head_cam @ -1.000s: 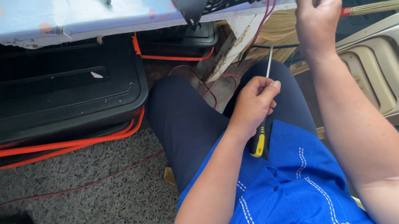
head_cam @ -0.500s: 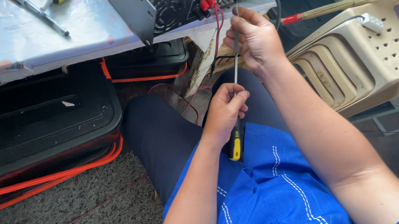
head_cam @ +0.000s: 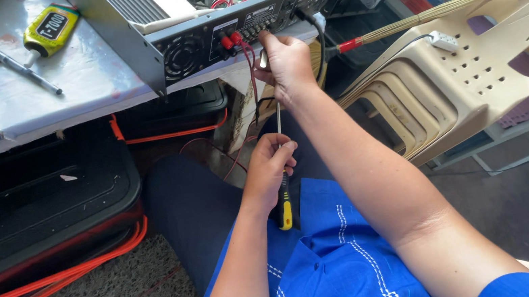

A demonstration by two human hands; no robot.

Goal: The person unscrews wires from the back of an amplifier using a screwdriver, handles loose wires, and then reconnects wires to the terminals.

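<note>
- The left hand (head_cam: pixel 268 168) grips a yellow-and-black screwdriver (head_cam: pixel 284 187) by the handle's top, below the amplifier (head_cam: pixel 220 18); its shaft could slip off whatever it meets at the rear panel.
- The right hand (head_cam: pixel 287 64) pinches the shaft's upper end against that panel.
- Red wires (head_cam: pixel 249 75) hang there and could snag.
- Left of the amplifier lie a glue tube (head_cam: pixel 50 28) and a metal tool (head_cam: pixel 11 64); stacked plastic chairs (head_cam: pixel 472 73) crowd its right.

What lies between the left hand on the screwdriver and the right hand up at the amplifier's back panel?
In the head view, only the screwdriver's bare metal shaft spans from the left hand to the right hand; thin red wires hang beside it.
</note>
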